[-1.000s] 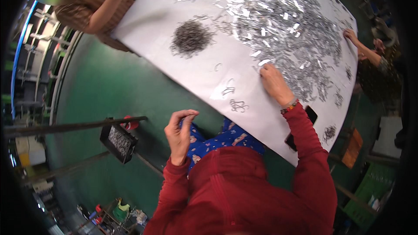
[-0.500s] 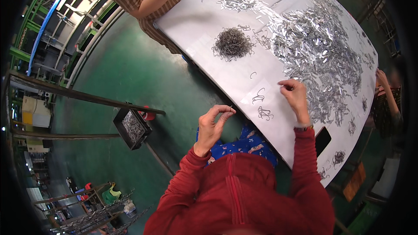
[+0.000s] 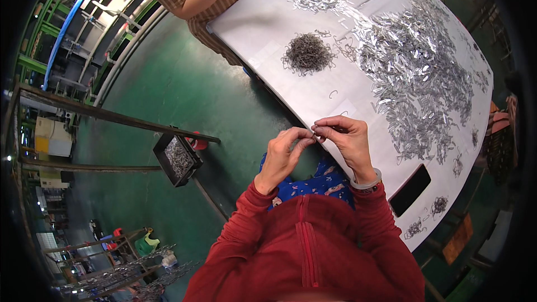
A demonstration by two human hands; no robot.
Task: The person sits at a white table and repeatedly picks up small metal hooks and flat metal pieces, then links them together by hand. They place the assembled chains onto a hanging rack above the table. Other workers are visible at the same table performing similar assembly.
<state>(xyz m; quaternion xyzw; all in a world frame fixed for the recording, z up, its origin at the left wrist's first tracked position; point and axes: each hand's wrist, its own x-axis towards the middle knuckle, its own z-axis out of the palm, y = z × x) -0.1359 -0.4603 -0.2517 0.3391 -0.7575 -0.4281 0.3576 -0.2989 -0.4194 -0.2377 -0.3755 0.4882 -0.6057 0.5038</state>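
Note:
My left hand (image 3: 284,152) and my right hand (image 3: 348,141) meet fingertip to fingertip at the table's near edge. Both are closed in a pinch, and whatever sits between the fingers is too small to make out. Just beyond, partly hidden by my right hand, lie a few thin wire hooks (image 3: 343,113). A single wire hook (image 3: 333,94) rests farther off. To its upper left is a heap of dark wire hooks (image 3: 309,54). A wide spread of flat silvery metal pieces (image 3: 414,61) covers the table's middle.
On the white-covered table (image 3: 268,39) a black phone (image 3: 411,190) lies right of my forearm, near small hook piles (image 3: 439,206). A co-worker in a striped shirt (image 3: 204,0) works at the far left. A black crate (image 3: 178,159) of metal parts stands left, beside metal bars.
My right hand has come left from over the table to meet my left hand, which has shifted slightly right. The co-worker's hand has moved right along the table.

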